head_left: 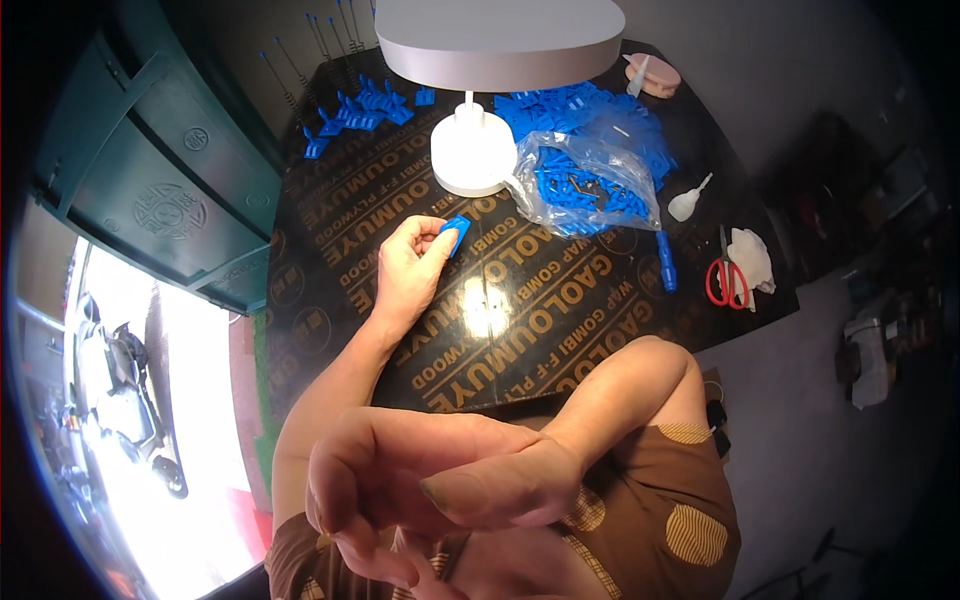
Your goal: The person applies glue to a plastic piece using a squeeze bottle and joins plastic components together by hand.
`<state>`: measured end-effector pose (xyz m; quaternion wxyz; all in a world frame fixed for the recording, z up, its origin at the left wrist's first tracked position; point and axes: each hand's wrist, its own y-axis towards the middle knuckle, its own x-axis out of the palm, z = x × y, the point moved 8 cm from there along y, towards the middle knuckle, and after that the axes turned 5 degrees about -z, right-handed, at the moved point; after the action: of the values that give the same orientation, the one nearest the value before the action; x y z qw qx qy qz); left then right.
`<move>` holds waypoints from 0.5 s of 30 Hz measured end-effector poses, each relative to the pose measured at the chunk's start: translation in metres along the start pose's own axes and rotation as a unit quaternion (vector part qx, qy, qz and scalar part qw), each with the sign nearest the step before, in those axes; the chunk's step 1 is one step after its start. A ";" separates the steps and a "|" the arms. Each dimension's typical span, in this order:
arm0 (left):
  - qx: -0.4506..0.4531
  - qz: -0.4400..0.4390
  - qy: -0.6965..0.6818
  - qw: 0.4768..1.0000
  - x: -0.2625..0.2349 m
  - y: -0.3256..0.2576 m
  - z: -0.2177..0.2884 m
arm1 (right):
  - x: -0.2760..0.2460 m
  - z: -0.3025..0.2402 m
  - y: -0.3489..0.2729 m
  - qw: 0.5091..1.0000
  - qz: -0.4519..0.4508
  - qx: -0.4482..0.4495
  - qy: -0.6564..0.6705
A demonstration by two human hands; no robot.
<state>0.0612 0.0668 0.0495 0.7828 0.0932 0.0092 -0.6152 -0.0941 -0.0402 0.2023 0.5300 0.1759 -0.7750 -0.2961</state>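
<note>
I see a small blue piece [456, 230] (flattish) pinched by my left grip [410, 260]; my right grip [435, 470] hovers half-curled, loosely spread.

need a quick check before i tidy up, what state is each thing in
Blue piece, pinched in the left hand
Right hand, raised, loosely curled, nothing visible in it
Lamp, upright, apparently lit
Clear bag, holding blue parts
Scissors, blades apparently shut
White wad, crumpled
Nozzle bottle, upright or lying: cannot tell
Green door, apparently open
</note>
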 end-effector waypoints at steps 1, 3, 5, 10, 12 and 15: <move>0.000 0.001 0.000 1.000 0.000 0.000 0.000 | 0.000 0.001 0.000 1.000 0.000 -0.001 0.000; 0.000 0.002 0.001 1.000 0.000 0.001 -0.002 | 0.001 0.001 0.000 1.000 -0.015 -0.015 0.006; 0.000 0.002 -0.003 1.000 0.000 0.001 -0.003 | 0.002 0.001 0.000 1.000 -0.021 -0.020 0.011; -0.002 -0.002 -0.005 1.000 0.001 0.000 -0.002 | 0.004 -0.002 0.000 0.999 -0.022 -0.033 0.019; -0.001 -0.003 -0.007 1.000 0.001 0.000 -0.002 | 0.004 -0.003 0.000 0.999 -0.017 -0.030 0.023; -0.006 -0.002 -0.004 1.000 0.000 -0.001 -0.002 | 0.004 -0.004 0.000 1.000 -0.014 -0.024 0.010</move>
<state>0.0602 0.0671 0.0475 0.7824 0.0861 0.0095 -0.6167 -0.0918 -0.0435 0.2068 0.5376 0.1770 -0.7595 -0.3205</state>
